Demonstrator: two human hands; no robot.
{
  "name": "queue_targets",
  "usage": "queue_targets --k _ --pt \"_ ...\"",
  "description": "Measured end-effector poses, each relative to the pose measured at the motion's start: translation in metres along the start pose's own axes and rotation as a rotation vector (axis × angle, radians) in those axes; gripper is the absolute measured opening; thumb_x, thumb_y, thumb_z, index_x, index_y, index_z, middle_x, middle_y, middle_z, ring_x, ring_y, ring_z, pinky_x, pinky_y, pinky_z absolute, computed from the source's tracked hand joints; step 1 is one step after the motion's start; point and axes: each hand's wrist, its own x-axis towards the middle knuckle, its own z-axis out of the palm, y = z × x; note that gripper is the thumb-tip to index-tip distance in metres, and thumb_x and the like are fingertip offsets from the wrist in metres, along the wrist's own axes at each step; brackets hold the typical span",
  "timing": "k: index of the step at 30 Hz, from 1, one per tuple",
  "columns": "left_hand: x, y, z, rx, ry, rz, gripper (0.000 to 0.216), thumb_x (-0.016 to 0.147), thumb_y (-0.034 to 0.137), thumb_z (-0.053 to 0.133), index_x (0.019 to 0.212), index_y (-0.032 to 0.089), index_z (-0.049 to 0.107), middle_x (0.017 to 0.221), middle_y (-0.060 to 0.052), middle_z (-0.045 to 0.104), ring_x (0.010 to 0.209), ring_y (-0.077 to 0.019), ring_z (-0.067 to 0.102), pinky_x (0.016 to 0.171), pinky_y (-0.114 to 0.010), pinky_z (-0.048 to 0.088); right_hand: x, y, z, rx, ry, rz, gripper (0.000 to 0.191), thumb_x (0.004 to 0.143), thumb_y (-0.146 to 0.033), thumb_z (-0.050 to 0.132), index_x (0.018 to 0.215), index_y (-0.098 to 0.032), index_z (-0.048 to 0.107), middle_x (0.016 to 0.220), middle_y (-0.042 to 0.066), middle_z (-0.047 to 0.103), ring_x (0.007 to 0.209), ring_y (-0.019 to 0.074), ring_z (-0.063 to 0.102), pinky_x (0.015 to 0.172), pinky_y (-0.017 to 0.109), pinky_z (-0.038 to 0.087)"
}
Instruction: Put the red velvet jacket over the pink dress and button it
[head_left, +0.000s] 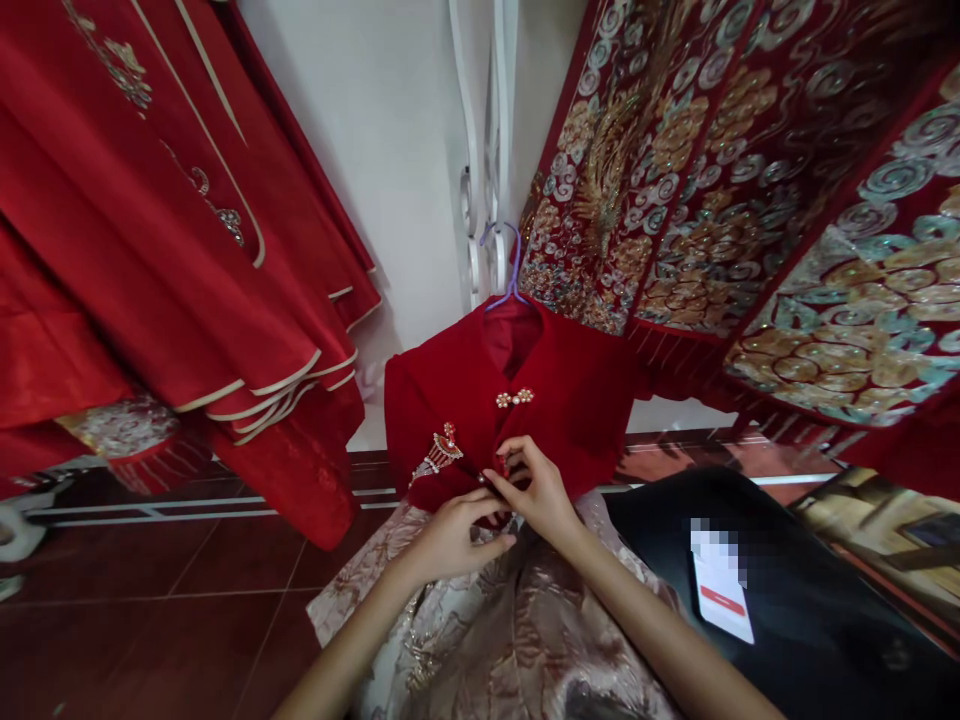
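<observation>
A short red velvet jacket (577, 420) hangs on a purple hanger (514, 280) in front of me. Pearl-studded fastener (514, 398) closes it below the collar, and a fan-shaped brooch with dangling strands (444, 450) sits on its left side in view. My right hand (541, 495) pinches at the jacket's lower front, thumb and forefinger close together beside a small pearl-like bead. My left hand (454, 540) is curled round the lower front edge, its thumb below the fingers. What lies between the fingertips is partly hidden.
Red robes with pale piping (225, 300) hang at the left. Embroidered, sequinned garments with fringes (675, 200) hang at the right. Pale brocade fabric (495, 640) spreads below my hands. A phone (724, 590) lies on a black seat (810, 570). White metal bars (480, 150) stand behind.
</observation>
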Motion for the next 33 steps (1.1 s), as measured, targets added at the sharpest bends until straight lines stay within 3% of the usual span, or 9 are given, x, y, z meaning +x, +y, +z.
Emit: queue_targets --k 5,9,11,14,18,22,27,33 --pt "-0.010 -0.008 0.003 -0.193 0.057 -0.027 0.029 0.089 0.023 0.049 0.117 0.020 0.054 0.115 -0.007 0.064 0.108 -0.0175 0.059 0.098 -0.033 0.044 -0.006 -0.003 0.006 0.090 0.068 -0.030 0.044 0.076 -0.034 0.071 0.111 -0.025 0.045 0.094 0.002 0.058 0.079 0.0140 0.061 0.059 0.023 0.056" --pt "-0.012 -0.012 0.021 -0.043 0.058 -0.059 0.036 0.088 0.027 0.052 0.122 0.017 0.051 0.123 -0.012 0.060 0.115 -0.0234 0.054 0.101 -0.040 0.042 -0.010 0.003 0.012 0.060 -0.057 -0.117 0.021 0.089 -0.026 0.056 0.108 -0.024 0.049 0.101 0.004 0.060 0.092 0.0146 0.062 0.075 0.028 0.056" --pt "-0.012 -0.011 0.027 0.074 0.034 -0.052 0.041 0.084 0.027 0.057 0.124 0.017 0.051 0.127 -0.013 0.057 0.120 -0.0276 0.050 0.104 -0.044 0.039 -0.012 0.007 0.015 -0.010 -0.089 -0.125 0.019 0.092 -0.022 0.049 0.110 -0.024 0.049 0.105 0.005 0.059 0.097 0.0149 0.060 0.079 0.029 0.055" --pt "-0.012 -0.007 0.031 0.167 0.000 -0.008 0.048 0.080 0.024 0.061 0.127 0.019 0.051 0.135 -0.012 0.052 0.127 -0.0298 0.043 0.109 -0.048 0.032 -0.013 0.010 0.019 -0.106 -0.007 -0.110 0.024 0.089 -0.021 0.051 0.113 -0.023 0.049 0.104 0.007 0.054 0.088 0.0152 0.058 0.069 0.027 0.055" --pt "-0.012 -0.001 0.027 0.160 -0.019 0.014 0.044 0.080 0.025 0.062 0.123 0.022 0.053 0.135 -0.008 0.054 0.126 -0.0268 0.045 0.109 -0.045 0.033 -0.012 0.013 0.019 -0.177 0.092 -0.053 0.027 0.087 -0.025 0.054 0.114 -0.021 0.051 0.103 0.008 0.051 0.081 0.0157 0.055 0.060 0.027 0.053" --pt "-0.012 0.002 0.027 0.177 -0.022 0.015 0.046 0.078 0.025 0.064 0.123 0.022 0.054 0.132 -0.007 0.056 0.124 -0.0264 0.046 0.108 -0.044 0.034 -0.008 0.016 0.015 -0.160 0.023 0.014 0.036 0.088 -0.028 0.054 0.123 -0.022 0.049 0.106 0.008 0.054 0.087 0.0174 0.057 0.061 0.027 0.054" --pt "-0.013 0.002 0.030 0.209 -0.029 -0.020 0.041 0.078 0.028 0.063 0.119 0.020 0.058 0.130 -0.009 0.058 0.120 -0.0288 0.049 0.104 -0.046 0.036 -0.008 0.012 0.012 -0.188 -0.098 -0.051 0.043 0.088 -0.023 0.052 0.130 -0.027 0.050 0.118 0.008 0.051 0.103 0.0192 0.055 0.081 0.032 0.054" --pt "-0.015 0.002 0.035 0.238 -0.025 0.007 0.040 0.079 0.027 0.062 0.118 0.020 0.059 0.130 -0.010 0.058 0.124 -0.0288 0.047 0.109 -0.047 0.031 -0.008 0.009 0.011 -0.098 -0.149 -0.057 0.045 0.087 -0.023 0.053 0.132 -0.027 0.050 0.122 0.009 0.048 0.107 0.0198 0.053 0.082 0.032 0.054"
